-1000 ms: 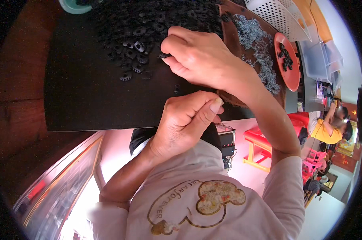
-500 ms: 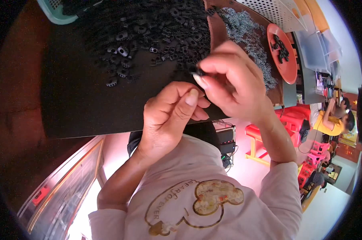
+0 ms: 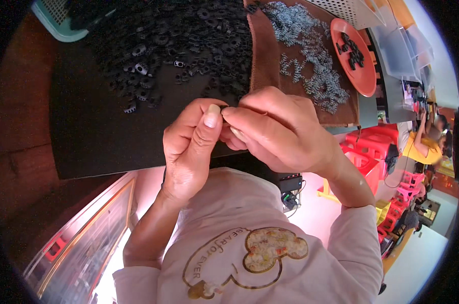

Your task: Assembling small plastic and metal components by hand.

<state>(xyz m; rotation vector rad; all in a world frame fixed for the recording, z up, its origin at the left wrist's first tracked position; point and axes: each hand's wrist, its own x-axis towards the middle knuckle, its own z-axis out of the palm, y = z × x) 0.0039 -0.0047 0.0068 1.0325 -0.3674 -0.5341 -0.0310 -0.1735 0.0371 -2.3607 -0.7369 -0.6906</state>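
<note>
My left hand (image 3: 189, 144) and my right hand (image 3: 290, 134) meet above the table's near edge, fingertips touching. Between the left thumb and the right fingertips shows a bit of a small black plastic piece (image 3: 223, 108); most of it is hidden by the fingers. Beyond the hands spreads a heap of black toothed plastic pieces (image 3: 189, 40), which look like halves of small hair claw clips. Right of the heap, many small metal coil springs (image 3: 318, 83) lie on a brown cloth (image 3: 265, 61).
At the right stands an orange plate (image 3: 364, 85) with several black pieces in it. A white perforated basket (image 3: 348, 11) is behind it, a green basket (image 3: 62, 33) at the far left. Red stools (image 3: 371, 142) and a person in yellow (image 3: 423, 147) are off to the right.
My right hand has come away from the heap's edge, down and left to my left hand. The left hand has shifted slightly left, and the fingertips of both now meet.
</note>
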